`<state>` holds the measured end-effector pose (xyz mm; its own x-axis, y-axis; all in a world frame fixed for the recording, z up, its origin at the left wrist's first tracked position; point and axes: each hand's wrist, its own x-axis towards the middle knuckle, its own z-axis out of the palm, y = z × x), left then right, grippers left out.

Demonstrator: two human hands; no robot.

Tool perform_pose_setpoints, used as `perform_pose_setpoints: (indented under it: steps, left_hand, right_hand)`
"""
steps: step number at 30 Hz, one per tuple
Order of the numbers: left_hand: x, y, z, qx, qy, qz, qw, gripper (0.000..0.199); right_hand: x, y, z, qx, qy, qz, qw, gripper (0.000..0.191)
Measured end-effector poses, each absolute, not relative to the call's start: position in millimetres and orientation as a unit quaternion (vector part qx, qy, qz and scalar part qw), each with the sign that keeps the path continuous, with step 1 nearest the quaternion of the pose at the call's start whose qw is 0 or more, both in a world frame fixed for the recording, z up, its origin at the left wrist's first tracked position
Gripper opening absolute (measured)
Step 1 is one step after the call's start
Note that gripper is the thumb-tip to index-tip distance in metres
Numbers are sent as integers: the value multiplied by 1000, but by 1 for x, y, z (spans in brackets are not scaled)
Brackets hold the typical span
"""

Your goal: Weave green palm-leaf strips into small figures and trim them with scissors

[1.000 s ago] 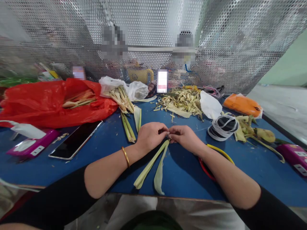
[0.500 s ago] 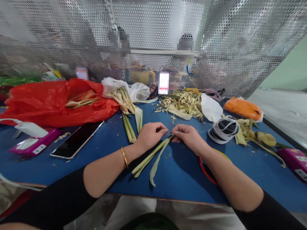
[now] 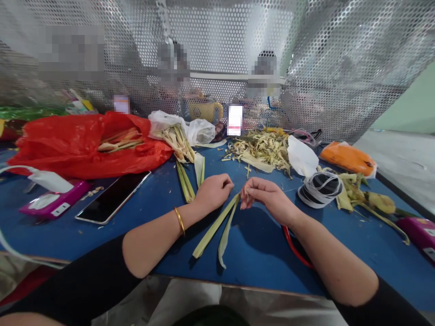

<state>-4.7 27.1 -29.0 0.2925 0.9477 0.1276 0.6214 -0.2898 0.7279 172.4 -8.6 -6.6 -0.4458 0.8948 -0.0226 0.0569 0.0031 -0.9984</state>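
My left hand (image 3: 215,190), a gold bangle at its wrist, is closed with thumb and forefinger together; whatever they pinch is hidden. Just to its right, my right hand (image 3: 265,194) pinches a fine pale thread between thumb and fingers. At those right fingertips lies the narrow tip of a folded pale green husk strip (image 3: 211,232), its wider ends spreading toward the table's front edge. A thin line runs from behind the right hand toward a coil of white cord (image 3: 318,191). Beyond the left hand lie more green husk strips (image 3: 184,183).
Left on the blue table are a red plastic bag (image 3: 64,142) with husks, a phone (image 3: 113,197) and a purple power strip (image 3: 56,201). Shredded husks (image 3: 263,147) are piled behind the hands. An orange packet (image 3: 348,158) lies right. Perforated metal mesh (image 3: 224,50) rises at the back.
My hands have moved slightly apart. The right fingers have turned, and a thread end shows in them. The husk strip has swung a little, and the view has shifted slightly.
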Motion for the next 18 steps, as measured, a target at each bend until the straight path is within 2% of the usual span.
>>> perform_pose_setpoints:
  steps: [4,7,10,18]
  left_hand:
    - [1,26,-25,532,484,378,583,11]
    - [4,23,-24,435,414,394,696,10]
    - [6,20,-23,458,394,374,704,14]
    - [7,20,-29,583,414,352,604,17]
  right_hand:
    - [172,-5,-10,-418,-614,551,380,17]
    - [172,-4,-11,-423,-617,538,388,17]
    - [171,-5,-12,-425,-626,528,386,16]
    - [168,-7,-16,-455,-655,493,348,14]
